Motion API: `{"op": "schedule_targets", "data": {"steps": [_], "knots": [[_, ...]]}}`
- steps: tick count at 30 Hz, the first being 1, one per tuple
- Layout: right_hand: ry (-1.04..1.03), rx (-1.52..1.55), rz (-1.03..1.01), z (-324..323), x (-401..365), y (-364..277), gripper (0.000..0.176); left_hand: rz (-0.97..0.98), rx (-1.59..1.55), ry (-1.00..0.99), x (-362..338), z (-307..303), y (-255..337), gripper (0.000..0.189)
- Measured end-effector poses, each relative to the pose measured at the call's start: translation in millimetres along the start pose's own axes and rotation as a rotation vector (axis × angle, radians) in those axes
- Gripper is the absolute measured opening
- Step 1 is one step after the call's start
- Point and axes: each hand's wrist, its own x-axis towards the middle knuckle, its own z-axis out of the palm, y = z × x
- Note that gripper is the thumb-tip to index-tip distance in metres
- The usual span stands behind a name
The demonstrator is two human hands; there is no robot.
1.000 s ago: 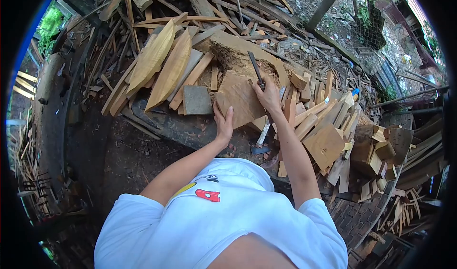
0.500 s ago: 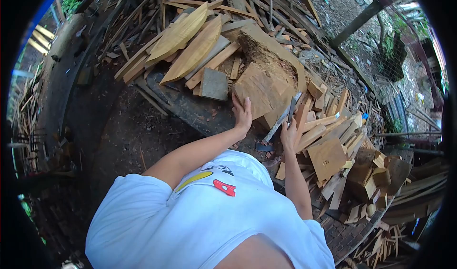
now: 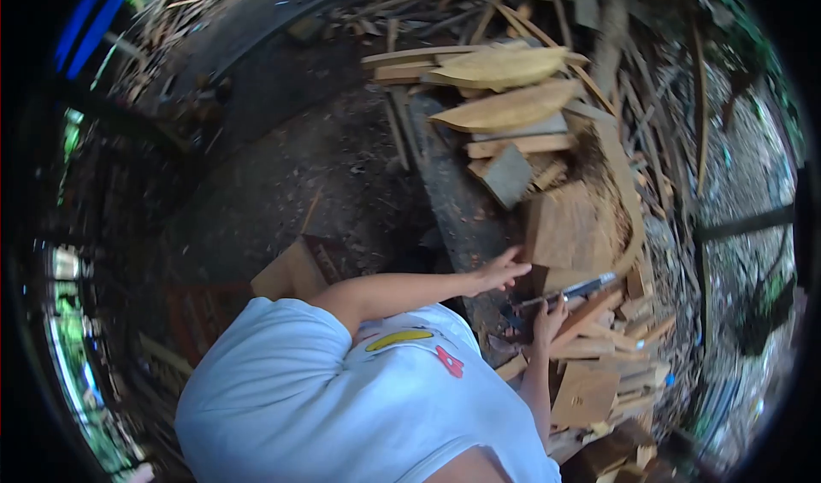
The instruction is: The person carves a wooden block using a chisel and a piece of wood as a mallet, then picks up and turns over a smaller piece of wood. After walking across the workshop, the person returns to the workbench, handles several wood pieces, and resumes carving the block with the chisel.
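Observation:
My left hand [image 3: 503, 271] is open, its fingers stretched toward the near corner of a large squared wood block [image 3: 560, 226]. That block sits on top of another wooden piece on the dark bench. Closed around a long, thin metal tool with a dark part [image 3: 590, 285] is my right hand [image 3: 549, 319], just in front of the block. The tool points away to the right, and motion blur hides its exact kind. A grey square slab [image 3: 506, 177] lies behind the block.
Two pointed, leaf-shaped wooden boards [image 3: 509, 107] rest on stacked planks at the bench's far end. Wood offcuts [image 3: 590, 391] are heaped to the right of my right hand. A cardboard-coloured box [image 3: 291, 273] stands on the ground at left.
My view has swung left, so the bench appears turned and farther right. My left hand has come off the block's side. The metal tool in my right hand now lies flatter across the view.

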Motion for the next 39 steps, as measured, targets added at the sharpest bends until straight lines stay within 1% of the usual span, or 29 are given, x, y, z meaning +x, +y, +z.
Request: {"op": "schedule_targets", "data": {"steps": [1,2,4,6,8,10,12,13,14,16,17,18,20,21,23,24,26,27,29,30,32,33,34,36,38,39], "knots": [[-0.017,-0.014,-0.058,1,-3,5,0.056,-0.002,0.024,-0.022,4,-9,-18,0.068],[-0.044,-0.008,-0.017,1,-6,3,0.057,-0.005,0.060,-0.005,-2,-15,-25,0.061],[-0.073,-0.021,-0.024,5,-10,10,0.061,-0.039,0.229,0.018,-15,-34,-33,0.054],[-0.077,-0.041,-0.042,8,-15,10,0.063,-0.041,0.220,0.063,-29,-56,-40,0.051],[0.034,-0.138,-0.100,12,-27,8,0.064,-0.040,0.213,0.088,-45,-78,-49,0.048],[0.155,-0.234,-0.218,10,-50,-12,0.061,-0.052,0.254,0.128,-65,-106,-59,0.047],[0.084,-0.190,-0.286,-4,-78,-57,0.056,-0.028,0.447,0.130,-92,-139,-76,0.050],[-0.030,-0.059,-0.361,-6,-91,-71,0.049,-0.077,0.504,0.060,-112,-154,-82,0.054],[-0.102,-0.015,-0.583,4,-100,-69,0.036,-0.128,0.558,-0.012,-132,-169,-89,0.058],[-0.150,-0.002,-0.564,16,-114,-72,0.035,-0.175,0.704,-0.383,-159,-198,-124,0.065],[-0.187,0.006,-0.539,19,-121,-74,0.035,-0.299,0.499,-0.500,-158,-213,-177,0.070],[-0.223,0.012,-0.520,22,-125,-78,0.034,-0.169,0.439,-0.313,-169,-220,-210,0.064],[-0.288,0.029,-0.475,32,-133,-88,0.033,-0.229,0.394,-0.263,-182,-230,-212,0.064],[-0.323,0.031,-0.446,33,-140,-91,0.033,-0.225,0.385,-0.258,-188,-235,-215,0.064],[-0.389,0.039,-0.396,39,-148,-99,0.032,-0.122,0.413,-0.246,-196,-249,-217,0.063],[-0.422,0.045,-0.370,42,-152,-104,0.031,-0.117,0.409,-0.237,-202,-257,-214,0.063],[-0.486,0.056,-0.306,48,-162,-111,0.030,-0.116,0.519,-0.110,-218,-270,-211,0.059],[-0.517,0.060,-0.273,51,-166,-115,0.030,-0.115,0.515,-0.105,-227,-276,-211,0.059],[-0.578,0.074,-0.208,60,-173,-123,0.029,-0.168,0.500,0.211,-244,-290,-212,0.056],[-0.610,0.079,-0.176,63,-176,-127,0.028,-0.169,0.496,0.217,-246,-299,-221,0.056],[-0.684,0.084,-0.107,66,-184,-135,0.027,-0.195,0.441,0.488,-249,-313,-244,0.055],[-0.721,0.084,-0.073,67,-186,-138,0.027,-0.224,0.360,0.528,-253,-320,-250,0.054],[-0.756,0.083,-0.042,67,-187,-142,0.026,-0.195,0.351,0.550,-258,-327,-255,0.051],[-0.822,0.085,0.024,66,-186,-149,0.026,-0.248,0.259,0.507,-262,-341,-259,0.051],[-0.878,0.090,0.087,65,-180,-159,0.025,-0.245,0.254,0.497,-265,-353,-260,0.051],[-0.909,0.093,0.114,68,-174,-165,0.024,-0.195,0.372,0.513,-267,-356,-255,0.049]]}}
